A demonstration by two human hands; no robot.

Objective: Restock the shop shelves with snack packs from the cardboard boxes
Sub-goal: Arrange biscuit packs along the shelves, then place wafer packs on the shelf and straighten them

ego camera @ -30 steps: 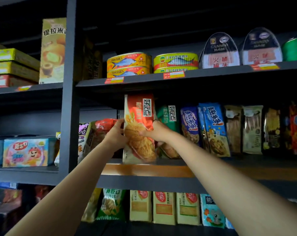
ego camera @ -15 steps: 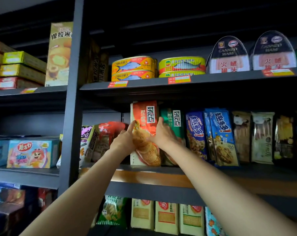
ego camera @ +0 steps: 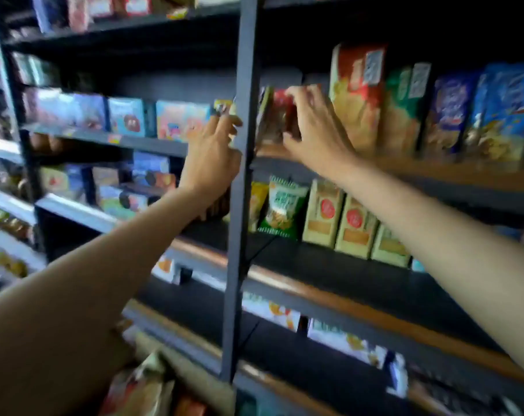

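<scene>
**Both hands at the shelf post, right hand on a dark red snack pack**

The right hand [ego camera: 313, 132] is reaching onto the wood-edged shelf [ego camera: 434, 172], its fingers [ego camera: 307, 93] spreading over the top of a dark red snack pack [ego camera: 277, 118] and its thumb curling under the pack's lower right side. The pack is standing at the shelf's left end, just right of the upright post [ego camera: 239, 205]. The left hand [ego camera: 212, 154] is lying against the post's left side, fingers loosely extending towards a small pack [ego camera: 224, 106] there; whether they are gripping it is lost in blur. Right of the red pack, an orange biscuit pack [ego camera: 356, 94] and a green one [ego camera: 404, 106] are standing upright, then two blue cookie packs [ego camera: 501, 112]. On the shelf below, one green bag [ego camera: 281, 205] is sitting beside three beige packs [ego camera: 353, 226].
</scene>
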